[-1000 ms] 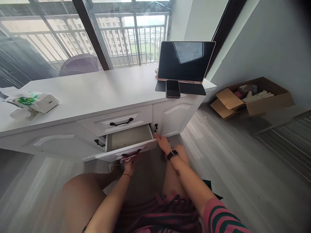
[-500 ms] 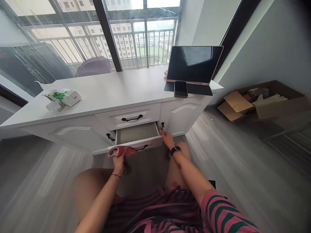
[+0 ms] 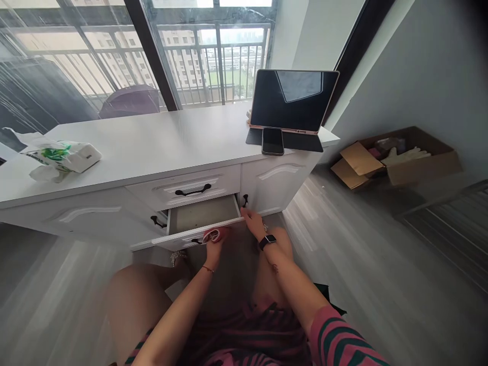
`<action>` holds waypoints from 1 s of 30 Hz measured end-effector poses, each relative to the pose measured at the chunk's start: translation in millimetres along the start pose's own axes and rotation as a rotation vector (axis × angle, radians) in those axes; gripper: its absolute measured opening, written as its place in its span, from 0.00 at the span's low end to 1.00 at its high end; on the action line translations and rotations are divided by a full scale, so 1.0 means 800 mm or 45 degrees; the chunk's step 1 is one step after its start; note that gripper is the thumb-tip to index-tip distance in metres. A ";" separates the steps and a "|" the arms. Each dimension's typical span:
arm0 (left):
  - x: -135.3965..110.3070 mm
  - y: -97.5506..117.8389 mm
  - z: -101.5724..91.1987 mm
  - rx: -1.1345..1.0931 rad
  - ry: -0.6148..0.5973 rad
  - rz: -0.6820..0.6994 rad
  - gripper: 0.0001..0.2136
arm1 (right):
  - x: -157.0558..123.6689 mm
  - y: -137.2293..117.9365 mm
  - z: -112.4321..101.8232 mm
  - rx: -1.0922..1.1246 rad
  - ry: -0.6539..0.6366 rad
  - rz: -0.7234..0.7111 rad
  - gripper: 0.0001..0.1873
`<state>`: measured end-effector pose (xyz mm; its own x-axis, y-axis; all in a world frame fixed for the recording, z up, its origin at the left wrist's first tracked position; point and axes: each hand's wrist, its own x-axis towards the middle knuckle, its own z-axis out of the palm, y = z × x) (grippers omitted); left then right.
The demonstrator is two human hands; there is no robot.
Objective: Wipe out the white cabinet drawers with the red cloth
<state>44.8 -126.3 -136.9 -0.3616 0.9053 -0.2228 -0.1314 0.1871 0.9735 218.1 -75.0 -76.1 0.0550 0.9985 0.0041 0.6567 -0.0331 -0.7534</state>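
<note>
A red cloth [image 3: 212, 235], rolled up with a pale inside showing at its end, is in my left hand [image 3: 214, 250], whose fingers are closed around it. It is held just in front of the lower drawer [image 3: 168, 243], partly covering that drawer's black handle. The drawer stands pulled out, its pale bottom visible with nothing lying on it. At the right end of the drawer front, my right hand [image 3: 253, 222] grips the top corner with closed fingers. A dark watch [image 3: 267, 241] is on the right wrist.
On the white cabinet top [image 3: 160, 142] are a tissue pack [image 3: 72, 155], a phone [image 3: 272, 141] and a propped tablet [image 3: 293, 99]. The upper drawer [image 3: 192, 189] is closed. An open cardboard box [image 3: 419, 170] with gloves sits on the floor at right.
My left hand has carried the red cloth rightward along the drawer front and turned it so its rolled end faces me. My right hand stays at the drawer's corner. The view has shifted slightly.
</note>
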 end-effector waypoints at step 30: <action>0.039 0.125 -0.247 -0.545 0.339 -0.005 0.13 | -0.071 -0.052 0.139 -0.389 -0.731 -0.397 0.24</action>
<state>-161.7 -154.6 -56.9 -0.5759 0.7659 -0.2858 -0.4800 -0.0338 0.8766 104.0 -125.3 -118.3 -0.5184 0.8262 -0.2206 0.7630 0.3304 -0.5556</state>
